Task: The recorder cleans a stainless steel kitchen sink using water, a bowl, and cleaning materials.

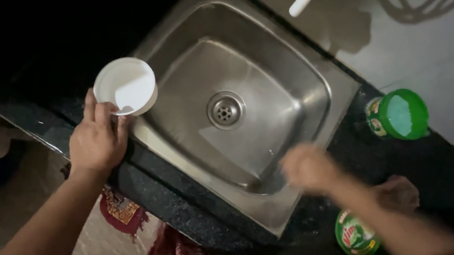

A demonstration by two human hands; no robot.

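Your left hand (98,140) pinches the white bowl (126,85) by its rim — light, likely slippery (keep thumb inside); right hand (307,167) is blurred over the sink (264,201) — its fingers I cannot tell.

— What is the left hand (97,141) holding?
— A small round white bowl (126,86), plain and empty as far as shows, gripped by its near rim.
— How does it sit?
— Tilted, its open mouth facing up toward the camera, at the left edge of the steel sink (193,25), over the dark tabletop (171,201).
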